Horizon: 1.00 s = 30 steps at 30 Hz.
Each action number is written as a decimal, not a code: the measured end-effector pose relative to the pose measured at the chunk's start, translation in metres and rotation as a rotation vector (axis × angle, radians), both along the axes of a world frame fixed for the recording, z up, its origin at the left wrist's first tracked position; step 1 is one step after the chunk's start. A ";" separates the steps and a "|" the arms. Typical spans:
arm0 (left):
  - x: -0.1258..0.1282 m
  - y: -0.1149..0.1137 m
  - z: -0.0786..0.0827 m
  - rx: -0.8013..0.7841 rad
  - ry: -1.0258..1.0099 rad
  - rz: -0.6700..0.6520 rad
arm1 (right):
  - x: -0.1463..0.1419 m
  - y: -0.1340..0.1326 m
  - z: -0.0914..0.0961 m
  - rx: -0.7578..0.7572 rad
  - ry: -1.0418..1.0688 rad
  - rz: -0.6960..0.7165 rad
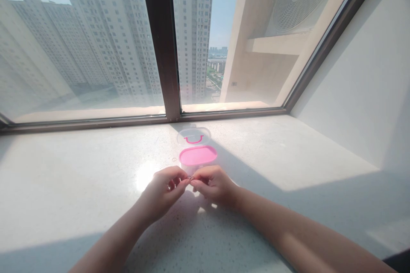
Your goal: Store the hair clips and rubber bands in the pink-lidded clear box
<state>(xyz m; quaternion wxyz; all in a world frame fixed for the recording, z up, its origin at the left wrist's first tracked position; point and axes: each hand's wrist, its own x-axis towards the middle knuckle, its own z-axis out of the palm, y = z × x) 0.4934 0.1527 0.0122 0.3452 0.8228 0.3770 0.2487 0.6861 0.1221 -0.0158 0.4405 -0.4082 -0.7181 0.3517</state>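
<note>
My left hand [165,192] and my right hand [213,184] meet fingertip to fingertip just above the white stone sill [80,179]. Both are pinched on a tiny dark object [191,178], too small to name. Directly behind the fingertips stands a small box with a pink interior [197,155]. Its clear lid [194,135], with a pink handle, is swung open toward the window. A tiny ring-like item [174,159] lies on the sill left of the box.
A dark window frame [162,51] runs along the back of the sill, with high-rise buildings beyond the glass. A white wall [361,81] closes the right side. Sunlight and shadow bands cross the sill.
</note>
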 end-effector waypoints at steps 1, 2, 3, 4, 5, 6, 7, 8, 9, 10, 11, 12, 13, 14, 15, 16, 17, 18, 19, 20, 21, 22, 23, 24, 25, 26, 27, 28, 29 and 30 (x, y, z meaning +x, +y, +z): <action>0.000 0.000 0.000 0.001 0.002 0.000 | 0.000 0.000 -0.001 -0.004 -0.003 -0.005; 0.000 0.000 0.000 0.002 0.001 -0.002 | 0.000 0.000 -0.001 -0.011 -0.007 -0.008; 0.001 0.000 0.000 0.003 0.000 -0.005 | 0.000 0.000 -0.001 -0.018 -0.010 -0.008; 0.001 0.000 0.000 0.004 -0.001 -0.006 | 0.000 0.000 -0.001 -0.024 -0.012 -0.010; 0.001 0.000 0.000 0.005 -0.002 -0.008 | 0.000 0.000 -0.001 -0.026 -0.015 -0.012; 0.001 0.001 0.000 0.005 -0.001 -0.010 | 0.000 -0.001 0.000 -0.026 -0.018 -0.015; 0.001 0.001 0.000 0.005 0.000 -0.011 | 0.000 -0.001 0.000 -0.024 -0.019 -0.021; 0.002 0.001 0.000 0.003 0.000 -0.012 | 0.000 -0.001 0.001 -0.022 -0.017 -0.027; 0.002 0.001 0.000 -0.001 0.001 -0.012 | -0.001 -0.001 0.001 -0.022 -0.015 -0.032; 0.002 0.001 -0.001 -0.006 0.000 -0.012 | -0.001 -0.001 0.002 -0.023 -0.014 -0.036; 0.001 0.001 -0.001 -0.011 -0.002 -0.008 | -0.001 -0.001 0.002 -0.022 -0.013 -0.039; 0.001 0.001 -0.001 -0.017 -0.006 -0.001 | -0.001 -0.001 0.002 -0.020 -0.012 -0.044; 0.001 0.001 -0.001 -0.024 -0.014 0.008 | -0.001 -0.001 0.002 -0.019 -0.010 -0.048; 0.001 0.001 -0.002 -0.037 -0.028 0.016 | 0.000 -0.001 0.001 -0.023 -0.004 -0.051; 0.002 0.001 -0.002 -0.059 -0.050 0.022 | 0.000 0.000 0.001 -0.036 0.010 -0.052; 0.002 0.001 -0.003 -0.093 -0.080 0.025 | 0.000 0.000 0.000 -0.056 0.033 -0.053; 0.003 0.000 -0.004 -0.141 -0.118 0.027 | 0.001 0.000 0.000 -0.082 0.060 -0.053; 0.004 0.000 -0.005 -0.197 -0.164 0.029 | 0.001 0.000 -0.001 -0.111 0.087 -0.052; 0.005 0.000 -0.006 -0.257 -0.214 0.034 | 0.001 0.000 -0.002 -0.140 0.112 -0.052; 0.007 0.000 -0.008 -0.317 -0.261 0.040 | 0.001 0.001 -0.002 -0.164 0.132 -0.053; 0.008 0.001 -0.009 -0.373 -0.302 0.047 | 0.002 0.001 -0.003 -0.184 0.144 -0.056; 0.010 0.001 -0.010 -0.424 -0.333 0.054 | 0.002 0.001 -0.003 -0.203 0.152 -0.059; 0.011 0.001 -0.010 -0.467 -0.353 0.059 | 0.002 0.001 -0.003 -0.220 0.159 -0.062; 0.012 0.001 -0.011 -0.502 -0.361 0.062 | 0.002 0.001 -0.003 -0.238 0.166 -0.064; 0.012 0.001 -0.011 -0.529 -0.364 0.064 | 0.002 0.001 -0.003 -0.255 0.175 -0.066; 0.013 0.001 -0.011 -0.546 -0.363 0.065 | 0.002 0.002 -0.003 -0.273 0.185 -0.064; 0.013 0.001 -0.011 -0.556 -0.362 0.066 | 0.002 0.002 -0.003 -0.293 0.197 -0.063; 0.014 0.001 -0.011 -0.562 -0.361 0.066 | 0.002 0.002 -0.003 -0.310 0.208 -0.062; 0.014 0.001 -0.011 -0.566 -0.361 0.066 | 0.002 0.003 -0.003 -0.327 0.217 -0.063; 0.013 0.001 -0.011 -0.570 -0.364 0.068 | 0.002 0.003 -0.003 -0.340 0.225 -0.066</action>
